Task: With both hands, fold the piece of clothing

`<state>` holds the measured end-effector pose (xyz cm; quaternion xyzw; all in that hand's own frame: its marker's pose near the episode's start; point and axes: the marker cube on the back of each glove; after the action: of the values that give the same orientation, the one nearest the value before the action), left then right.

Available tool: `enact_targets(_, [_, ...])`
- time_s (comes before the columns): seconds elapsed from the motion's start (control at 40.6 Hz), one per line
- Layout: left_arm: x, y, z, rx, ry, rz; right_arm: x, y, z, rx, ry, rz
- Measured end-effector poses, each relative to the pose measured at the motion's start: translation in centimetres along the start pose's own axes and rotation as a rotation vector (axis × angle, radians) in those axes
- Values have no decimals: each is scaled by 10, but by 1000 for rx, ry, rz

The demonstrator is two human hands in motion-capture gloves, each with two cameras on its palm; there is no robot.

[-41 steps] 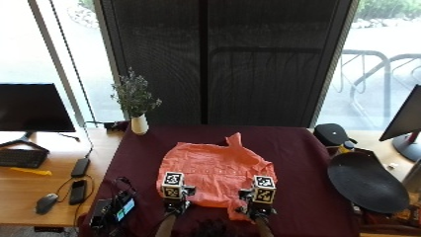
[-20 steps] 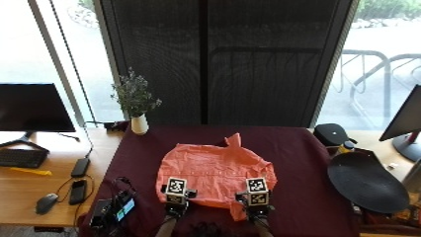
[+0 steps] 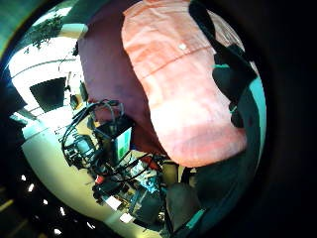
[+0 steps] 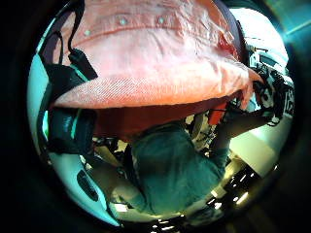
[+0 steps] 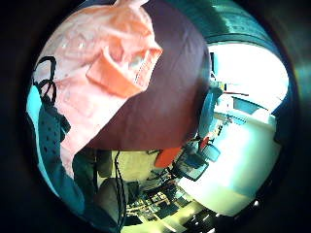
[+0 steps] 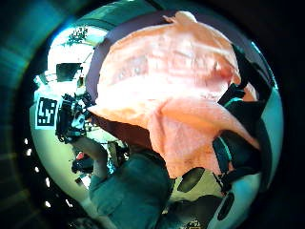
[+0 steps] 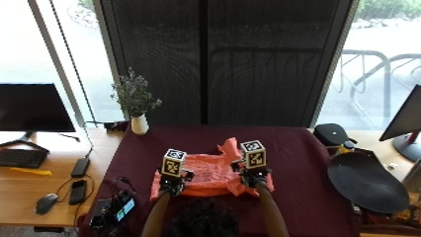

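An orange button shirt (image 7: 209, 170) lies on the dark red table (image 7: 296, 158) in front of me. Its near hem is raised off the table and doubled toward the far side. My left hand (image 7: 172, 183) pinches the hem's left part, and my right hand (image 7: 253, 177) pinches the right part a little further away. In the left palm views the shirt (image 3: 183, 89) (image 4: 155, 73) fills the frame, with black fingers (image 3: 233, 79) (image 4: 68, 77) curled on its edge. From the right palm the shirt (image 6: 171, 95) (image 5: 97, 68) hangs in a fold by the fingers (image 6: 243, 143).
A white vase with a plant (image 7: 139, 123) stands at the table's far left corner. A black device with cables (image 7: 113, 210) sits at the near left corner. A black round object (image 7: 365, 180) and a black cap (image 7: 331, 133) lie at the right.
Both hands have lifted the shirt's near hem and carried it away from me over the shirt. The right hand has gone slightly further than the left.
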<state>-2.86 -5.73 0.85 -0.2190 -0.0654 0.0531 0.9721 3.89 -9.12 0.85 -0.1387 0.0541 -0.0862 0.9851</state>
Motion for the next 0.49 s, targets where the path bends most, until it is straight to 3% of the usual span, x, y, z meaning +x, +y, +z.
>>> enact_targets(0.123, [-14, -37, -27, 5, -40, -96, -6, -55, -39, 24, 46, 52])
enact_targets(0.197, [-20, -47, -60, 62, -59, -185, -19, -79, -74, 100, 76, 78])
enact_targets(0.271, [-24, -79, -77, 150, -50, -219, -27, -108, -95, 169, 81, 116])
enact_targets(0.369, [-35, -125, -72, 230, -74, -338, -18, -156, -91, 227, 80, 206])
enact_targets(0.492, [-26, -153, -50, 205, -13, -323, -3, -194, -73, 309, 23, 267])
